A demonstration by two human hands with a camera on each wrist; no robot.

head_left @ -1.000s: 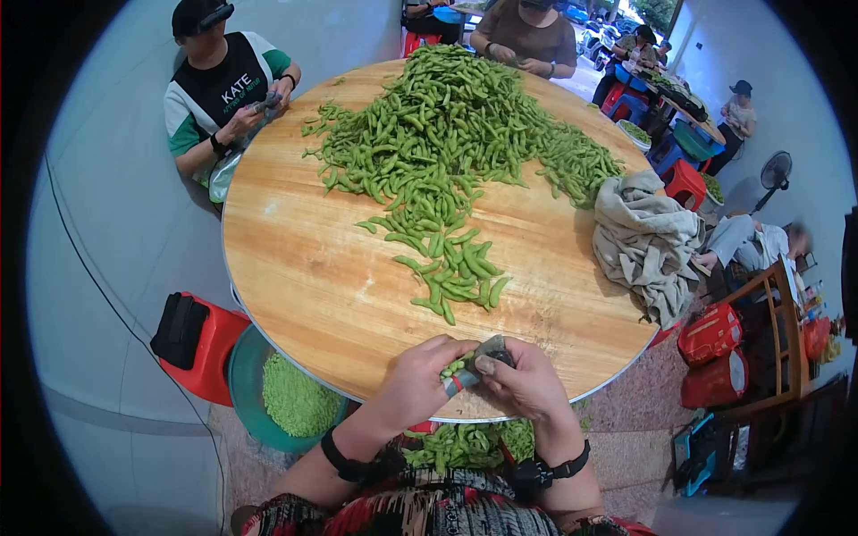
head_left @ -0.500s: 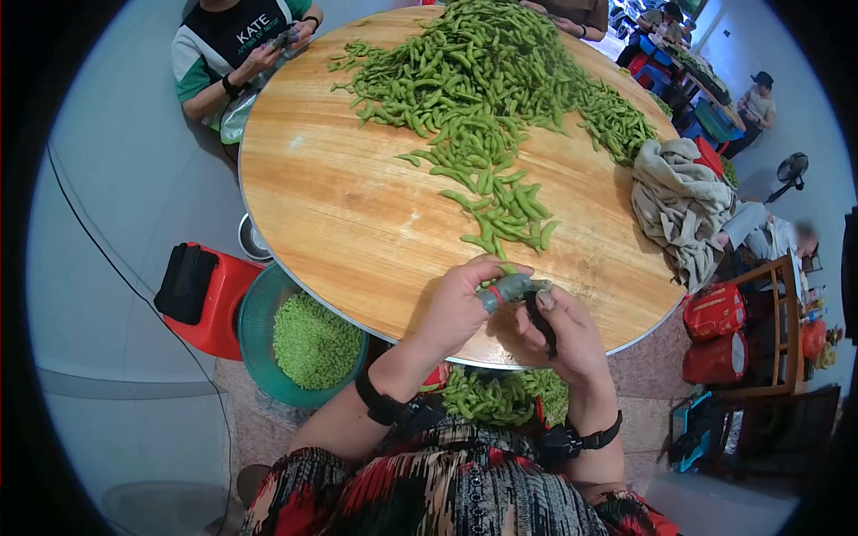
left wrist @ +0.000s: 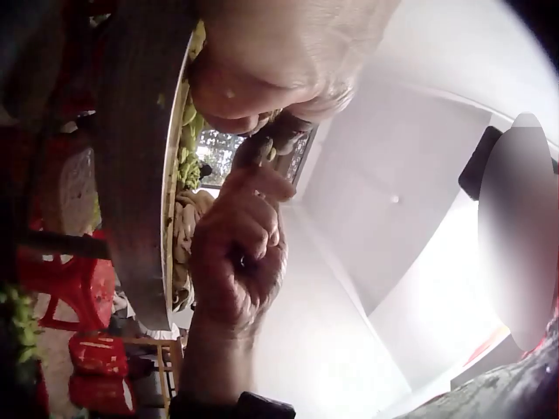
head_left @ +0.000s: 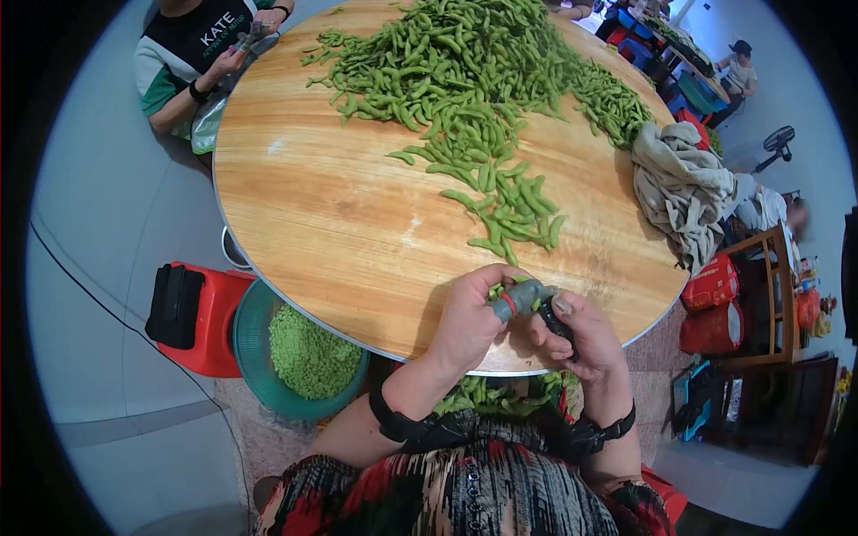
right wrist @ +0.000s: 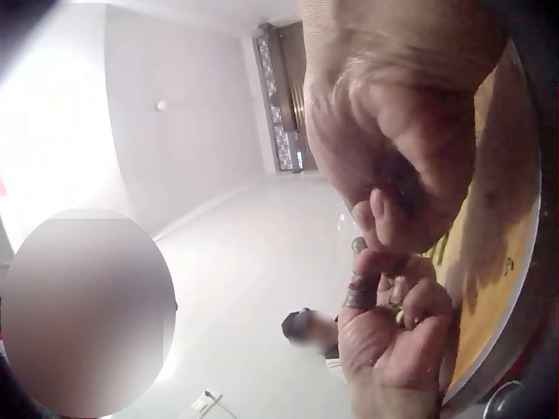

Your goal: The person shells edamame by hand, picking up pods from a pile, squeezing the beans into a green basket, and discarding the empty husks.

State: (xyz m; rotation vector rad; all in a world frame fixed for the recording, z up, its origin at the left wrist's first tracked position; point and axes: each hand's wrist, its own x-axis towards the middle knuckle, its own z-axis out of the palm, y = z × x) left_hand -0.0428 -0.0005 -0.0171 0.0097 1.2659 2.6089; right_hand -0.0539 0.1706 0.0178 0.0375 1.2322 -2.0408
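Observation:
At the table's near edge, in the head view, my left hand (head_left: 469, 322) curls round green pods (head_left: 497, 291); a grey covering (head_left: 522, 298) with a red band is wrapped on one of its digits. My right hand (head_left: 590, 335) is close against it, fingers curled round a dark object (head_left: 559, 329). The fingertips of both hands meet at the pods. In the right wrist view, bits of green show in the curled fingers of my left hand (right wrist: 397, 340). The left wrist view shows my right hand (left wrist: 240, 253) from the side. What lies between the fingertips is mostly hidden.
A large heap of pods (head_left: 465, 62) trails down the round wooden table (head_left: 313, 214) towards my hands. A crumpled grey cloth (head_left: 684, 188) lies at its right edge. Below left stand a green basket of shelled beans (head_left: 313, 353) and a red stool (head_left: 214, 313). Someone sits at the far left.
The head view has tilted down, and my hands sit further right in it. The grey-covered digit has come over the pods, and the dark object shows more plainly in my right hand.

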